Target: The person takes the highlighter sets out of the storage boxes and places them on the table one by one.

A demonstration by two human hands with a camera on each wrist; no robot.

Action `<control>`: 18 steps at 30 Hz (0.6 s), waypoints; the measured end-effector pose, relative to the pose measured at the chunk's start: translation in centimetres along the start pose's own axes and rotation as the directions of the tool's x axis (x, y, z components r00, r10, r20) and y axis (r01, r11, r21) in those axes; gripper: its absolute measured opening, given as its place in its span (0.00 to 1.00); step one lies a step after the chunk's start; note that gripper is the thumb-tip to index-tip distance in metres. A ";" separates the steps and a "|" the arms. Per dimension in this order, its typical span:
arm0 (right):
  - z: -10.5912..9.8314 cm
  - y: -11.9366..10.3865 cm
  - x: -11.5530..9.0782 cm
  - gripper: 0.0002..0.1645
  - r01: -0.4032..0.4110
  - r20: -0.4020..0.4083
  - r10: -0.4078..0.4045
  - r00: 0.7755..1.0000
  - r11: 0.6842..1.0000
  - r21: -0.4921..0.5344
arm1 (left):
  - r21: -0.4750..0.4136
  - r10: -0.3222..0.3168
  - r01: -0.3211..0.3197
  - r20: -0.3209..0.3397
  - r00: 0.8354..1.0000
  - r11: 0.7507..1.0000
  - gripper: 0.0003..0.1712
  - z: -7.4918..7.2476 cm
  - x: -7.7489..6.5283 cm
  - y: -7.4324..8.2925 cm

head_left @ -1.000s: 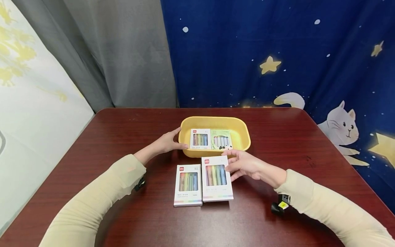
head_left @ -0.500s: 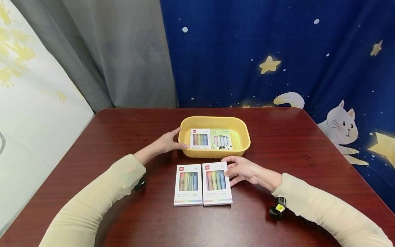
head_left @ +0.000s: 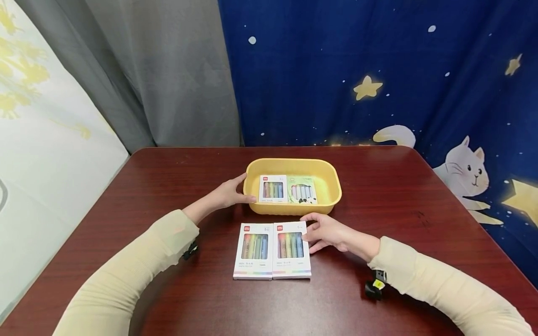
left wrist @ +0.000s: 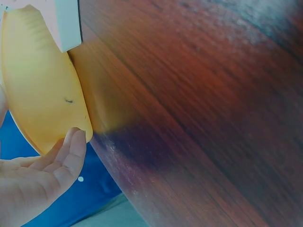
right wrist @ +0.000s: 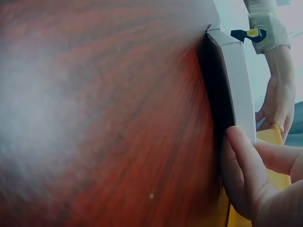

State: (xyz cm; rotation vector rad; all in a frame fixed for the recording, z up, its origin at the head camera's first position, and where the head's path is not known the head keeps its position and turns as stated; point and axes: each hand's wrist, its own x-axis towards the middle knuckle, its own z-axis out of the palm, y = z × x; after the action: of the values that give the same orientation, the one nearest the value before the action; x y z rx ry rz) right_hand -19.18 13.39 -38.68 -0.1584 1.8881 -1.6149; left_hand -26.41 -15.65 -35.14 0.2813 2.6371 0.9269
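Observation:
My left hand (head_left: 230, 192) holds the left end of a yellow plastic basket (head_left: 334, 189), thumb at its near side; in the left wrist view its fingers (left wrist: 71, 153) curl against the basket's end (left wrist: 47, 85). Near the table's middle, two white boxes of highlighters lie flat, side by side and touching. My right hand (head_left: 329, 233) grips the right highlighter box (head_left: 292, 268) at its right edge and far corner. The left highlighter box (head_left: 253, 268) is untouched. In the right wrist view, thumb and fingers pinch the white box's edge (right wrist: 241, 90).
Inside the basket lie a smaller white pen box (head_left: 273, 189) on the left and a green pen box with pandas (head_left: 301, 190) beside it. The dark red table (head_left: 189, 289) ends at curtains behind; a blue one (head_left: 315, 70) has stars and a cat.
My right hand has brought its highlighter box down and nearer to me, then leftward against the other box. Both boxes have slid slightly left. My left hand and the basket have stayed put.

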 end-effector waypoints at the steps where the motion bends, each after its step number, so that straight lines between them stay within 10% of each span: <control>1: 0.1 0.0 0.0 0.32 0.000 -0.008 0.000 1.000 1.000 -0.027 | -0.001 0.000 0.000 0.000 1.000 1.000 0.56 0.0 0.0 0.0; 18: 1.0 -0.2 0.4 0.26 0.006 -0.070 -0.025 0.997 0.964 -0.267 | 0.000 -0.006 0.006 0.002 1.000 1.000 0.57 0.0 0.1 0.0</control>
State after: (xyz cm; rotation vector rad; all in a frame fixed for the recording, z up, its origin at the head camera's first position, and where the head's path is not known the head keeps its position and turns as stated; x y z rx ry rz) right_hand -19.03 12.34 -38.68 -0.2305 2.1613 -1.3866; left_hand -26.51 -15.64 -35.14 0.2739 2.6349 0.9250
